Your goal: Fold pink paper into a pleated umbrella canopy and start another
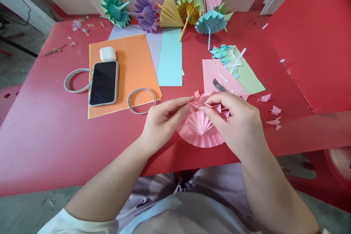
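Observation:
A round pink pleated paper (203,137), folded like a fan into a parasol canopy, is between my hands at the front of the red table. My left hand (167,119) pinches its far left edge between thumb and fingers. On the far right edge, my right hand (234,120) grips the pleats the same way. The far rim has zigzag points, partly hidden behind my fingers. Just beyond my right hand, a grey blade-like tool (218,85) lies on a pink sheet (210,71).
Several folded paper parasols, including a blue one (211,22), stand along the back. A phone (104,83) and a white earbud case (108,54) rest on orange paper (134,58). Tape rolls (142,111) lie nearby. Pink scraps (275,110) are scattered at right; a red panel (315,51) stands beyond.

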Demonstrator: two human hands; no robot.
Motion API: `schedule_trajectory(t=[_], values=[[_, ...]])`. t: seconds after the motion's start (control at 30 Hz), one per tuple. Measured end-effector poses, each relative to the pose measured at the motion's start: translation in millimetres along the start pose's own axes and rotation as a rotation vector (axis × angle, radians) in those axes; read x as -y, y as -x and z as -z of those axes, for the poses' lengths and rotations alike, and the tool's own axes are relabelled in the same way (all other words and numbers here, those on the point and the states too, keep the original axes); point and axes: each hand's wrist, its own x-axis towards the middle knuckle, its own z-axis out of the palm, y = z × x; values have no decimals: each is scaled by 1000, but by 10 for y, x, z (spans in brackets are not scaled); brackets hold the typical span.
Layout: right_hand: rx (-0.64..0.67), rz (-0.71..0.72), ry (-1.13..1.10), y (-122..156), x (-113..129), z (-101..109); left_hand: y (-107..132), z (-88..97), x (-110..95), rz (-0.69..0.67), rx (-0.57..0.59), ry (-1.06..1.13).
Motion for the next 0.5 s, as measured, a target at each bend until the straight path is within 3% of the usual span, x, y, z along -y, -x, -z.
schedule_trajectory(t=[0.5], values=[[-4, -4, 24, 2, 9, -17, 10, -17, -24, 59, -14, 94]])
